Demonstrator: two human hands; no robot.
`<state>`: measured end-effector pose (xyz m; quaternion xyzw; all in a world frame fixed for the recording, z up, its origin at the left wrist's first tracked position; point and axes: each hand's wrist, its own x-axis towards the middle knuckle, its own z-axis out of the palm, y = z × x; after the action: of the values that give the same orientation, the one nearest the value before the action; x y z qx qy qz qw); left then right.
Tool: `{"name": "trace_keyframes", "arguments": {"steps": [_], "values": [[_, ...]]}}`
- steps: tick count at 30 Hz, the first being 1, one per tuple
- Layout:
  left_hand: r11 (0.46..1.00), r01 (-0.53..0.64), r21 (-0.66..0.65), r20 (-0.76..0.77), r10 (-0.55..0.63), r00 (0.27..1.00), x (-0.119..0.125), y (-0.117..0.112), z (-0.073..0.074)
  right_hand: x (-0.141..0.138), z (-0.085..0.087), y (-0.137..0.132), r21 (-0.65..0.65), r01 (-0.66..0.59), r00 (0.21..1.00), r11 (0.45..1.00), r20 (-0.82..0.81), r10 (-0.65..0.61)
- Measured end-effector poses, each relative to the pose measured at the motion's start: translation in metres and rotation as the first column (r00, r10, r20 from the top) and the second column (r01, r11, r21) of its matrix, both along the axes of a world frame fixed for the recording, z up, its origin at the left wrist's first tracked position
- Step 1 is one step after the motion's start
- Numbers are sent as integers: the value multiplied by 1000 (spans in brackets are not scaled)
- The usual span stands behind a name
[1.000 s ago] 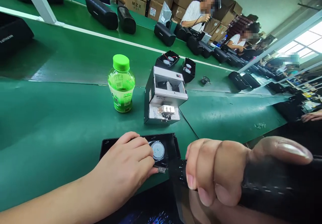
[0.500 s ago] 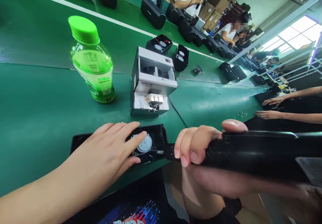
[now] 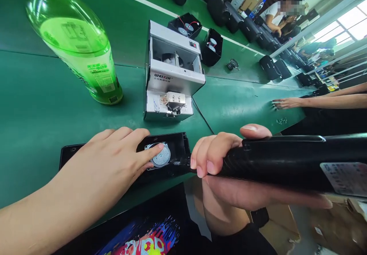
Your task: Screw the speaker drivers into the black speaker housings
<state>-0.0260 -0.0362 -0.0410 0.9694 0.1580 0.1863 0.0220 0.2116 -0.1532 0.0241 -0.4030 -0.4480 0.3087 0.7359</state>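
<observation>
A long black speaker housing (image 3: 177,142) lies on the green bench in front of me, with a speaker (image 3: 161,156) showing its round silver back inside. My left hand (image 3: 114,159) reaches over the housing and holds the speaker, index finger on its silver back and thumb at its near side. My right hand (image 3: 218,159) is wrapped round a black electric screwdriver (image 3: 275,159), held nearly level. Its tip points left into the housing, near the speaker's right edge. Whether the bit touches a screw I cannot tell.
Behind the housing stands a grey WEIXIN screw feeder (image 3: 174,77), a green bottle (image 3: 77,52) to its left. Beyond are open speaker boxes (image 3: 212,46) and a loose speaker (image 3: 233,64). At right, a co-worker's hand (image 3: 286,103) rests near small screws (image 3: 281,121).
The view has shifted closer to the bottle and feeder. My left thumb has drawn in beside the speaker. The screwdriver stays in my right hand. A co-worker's hand has reached farther over the bench.
</observation>
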Motion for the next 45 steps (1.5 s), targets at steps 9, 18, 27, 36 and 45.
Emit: {"name": "trace_keyframes", "arguments": {"steps": [9,18,27,36,45], "values": [[1000,-16,23,29,15,999,1,-3,0,-10,-2,-5,-32,22,1000,999,22,-22],[1000,-7,-8,21,7,1000,2,-2,1,-22,-5,-10,-7,-27,974,1000,224,28],[1000,-9,-29,13,10,1000,4,-1,2,-25,-10,-15,28,36,975,999,218,-41],[994,43,-102,187,-24,982,-2,-4,4,-40,-16,-20,16,183,968,983,171,-183],[985,168,-21,241,-158,958,-1,-28,11,16,64,30,98,13,991,995,129,-25]]}}
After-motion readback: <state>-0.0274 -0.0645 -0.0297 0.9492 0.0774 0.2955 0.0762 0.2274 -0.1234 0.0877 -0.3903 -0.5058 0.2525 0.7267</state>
